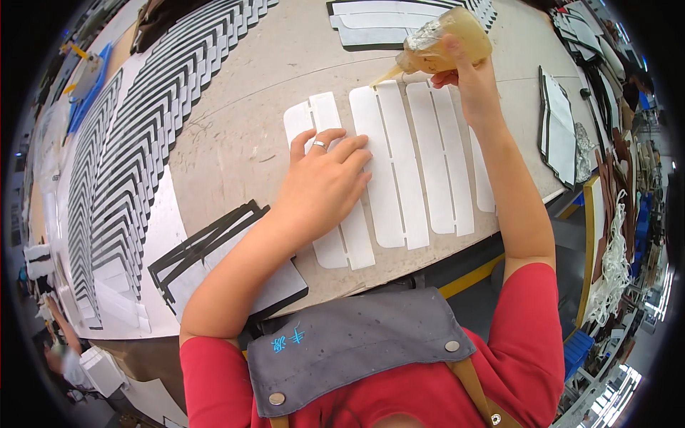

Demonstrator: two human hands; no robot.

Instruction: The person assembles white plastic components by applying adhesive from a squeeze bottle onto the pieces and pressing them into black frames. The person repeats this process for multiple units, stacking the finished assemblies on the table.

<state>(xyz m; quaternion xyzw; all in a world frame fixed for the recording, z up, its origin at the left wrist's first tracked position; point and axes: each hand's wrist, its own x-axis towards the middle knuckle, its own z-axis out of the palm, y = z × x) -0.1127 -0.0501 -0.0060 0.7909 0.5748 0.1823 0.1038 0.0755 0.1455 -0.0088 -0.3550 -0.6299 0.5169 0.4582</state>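
Now we press our left hand [325, 187] flat, fingers spread, on the leftmost white slotted strip [335, 178] on the worktable [235, 135]. Our right hand [467, 71] is clenched around a yellowish glue bottle [446, 39], its nozzle tipped toward the middle strip [389, 164], right of our left hand.

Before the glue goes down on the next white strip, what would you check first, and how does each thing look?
1. Left hand pressing flat on the leftmost white strip piece: ok.
2. Right hand gripping the glue bottle: ok.
3. Nozzle tilted down at the top end of the strips: ok.
4. White strip pieces lying side by side and flat on the table: ok.
5. Glue left in the bottle: ok, amber fill shows.
6. Glue already on the strips: cannot tell.
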